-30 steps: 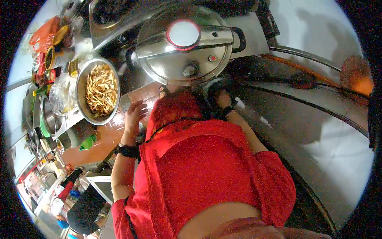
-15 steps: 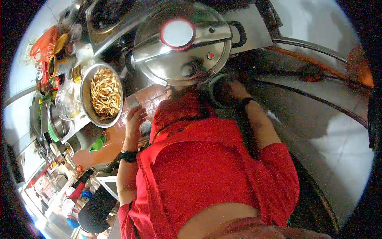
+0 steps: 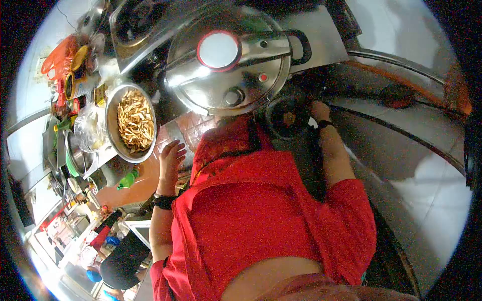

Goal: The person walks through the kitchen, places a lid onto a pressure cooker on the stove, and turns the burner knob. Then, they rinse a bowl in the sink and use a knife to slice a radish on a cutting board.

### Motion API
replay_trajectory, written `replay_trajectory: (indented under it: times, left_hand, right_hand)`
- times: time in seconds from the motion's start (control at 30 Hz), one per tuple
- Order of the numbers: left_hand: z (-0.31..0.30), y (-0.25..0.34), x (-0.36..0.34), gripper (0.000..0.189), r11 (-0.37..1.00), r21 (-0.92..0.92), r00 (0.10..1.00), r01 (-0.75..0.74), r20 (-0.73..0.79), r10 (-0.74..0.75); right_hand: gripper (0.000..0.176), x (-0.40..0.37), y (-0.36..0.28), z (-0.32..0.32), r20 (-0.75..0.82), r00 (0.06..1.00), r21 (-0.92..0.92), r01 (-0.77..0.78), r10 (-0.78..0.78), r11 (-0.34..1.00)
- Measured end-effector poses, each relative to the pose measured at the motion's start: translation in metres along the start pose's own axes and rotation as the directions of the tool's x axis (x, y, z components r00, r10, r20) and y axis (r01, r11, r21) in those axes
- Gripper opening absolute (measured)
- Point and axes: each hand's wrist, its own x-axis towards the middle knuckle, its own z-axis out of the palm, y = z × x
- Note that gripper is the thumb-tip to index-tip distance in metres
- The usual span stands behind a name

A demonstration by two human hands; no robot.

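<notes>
as i see it through the head camera, with the pressure cooker (image 3: 230,83) as reference: the two hands stand well apart, one on each flank of the cooker's near side. left hand (image 3: 171,158), near left of the cooker — fingers loosely bent and a little spread, nothing visible between them. right hand (image 3: 321,111), near right of the cooker, at the outer side of a dark vessel (image 3: 275,121); the fingers are dim and partly hidden, so i cannot tell whether they grip the rim, touch it or only lie beside it.

principal relation: the dark vessel lies between the right hand and the cooker's near right edge, close to both, with a brownish patch inside that i cannot identify. its mouth looks round and offers no long axis; the right hand is by far the nearer, the left being across the wearer's body on the cooker's other side. i judge the short gap from fingers to rim to be the measure that matters.

farther out: the cooker's metal bar (image 3: 261,51) crosses its lid, rising in view from left to right towards a black handle (image 3: 304,47). left of the cooker, a steel bowl (image 3: 112,116) holds pale brown strips (image 3: 135,120); a clear plastic bag (image 3: 89,131) sits on the bowl's side away from the cooker. farthest from the cooker, at lower left, another person (image 3: 123,266) in dark clothing appears.
</notes>
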Motion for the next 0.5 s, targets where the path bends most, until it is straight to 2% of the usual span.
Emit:
replay_trajectory:
  times: [0.03,0.1,0.13,0.2,0.23,0.3,0.33,0.4,0.43,0.47,0.5]
  left_hand:
    - [0.001,0.0,0.001,0.033,1.0,0.006,1.0,-0.01,0.009,0.01]
    - [0.003,0.001,0.004,0.033,1.0,-0.004,1.0,-0.003,0.015,0.003]
    - [0.003,0.002,0.006,0.033,1.0,-0.012,1.0,0.003,0.022,-0.003]
    - [0.002,0.004,0.007,0.033,1.0,-0.016,0.999,-0.008,0.042,0.008]
    - [0.001,0.006,0.008,0.033,1.0,-0.014,0.998,-0.02,0.061,0.021]
    - [0.002,0.012,0.007,0.033,0.999,0.0,0.998,-0.045,0.037,0.045]
    - [0.003,0.016,0.007,0.033,0.999,0.004,0.998,-0.043,0.035,0.043]
    - [0.002,0.017,0.008,0.031,0.999,0.017,0.999,-0.042,0.035,0.042]
    - [0.002,0.018,0.01,0.031,0.999,0.0,0.998,-0.052,0.034,0.052]
    - [0.002,0.019,0.009,0.03,0.998,0.01,0.998,-0.058,0.038,0.057]
    - [0.002,0.019,0.008,0.029,0.998,0.021,0.997,-0.062,0.039,0.061]
  right_hand:
    - [0.029,-0.001,0.0,-0.003,-0.003,1.0,-0.002,0.004,-0.004,1.0]
    - [0.025,-0.013,-0.013,-0.029,-0.081,0.989,-0.047,0.122,-0.126,0.991]
    - [0.025,-0.004,-0.008,-0.014,-0.085,0.988,-0.049,0.124,-0.127,0.991]
    - [0.021,0.023,0.015,0.037,0.047,0.999,-0.191,0.011,-0.002,0.982]
    - [0.021,0.031,0.017,0.043,0.033,0.999,-0.194,0.014,-0.008,0.981]
    - [0.017,0.035,0.017,0.047,0.059,0.993,-0.085,-0.101,0.106,0.991]
    - [0.017,0.033,0.013,0.036,0.042,0.994,-0.085,-0.1,0.104,0.991]
    - [0.02,0.017,0.005,0.012,-0.011,0.995,-0.214,0.09,-0.094,0.973]
    - [0.02,0.016,0.011,0.01,-0.024,0.995,-0.226,0.094,-0.102,0.97]
    - [0.022,0.022,0.03,0.023,-0.281,0.931,-0.014,0.238,-0.232,0.971]
    - [0.024,0.03,0.04,0.024,-0.534,0.795,0.153,0.425,-0.288,0.892]
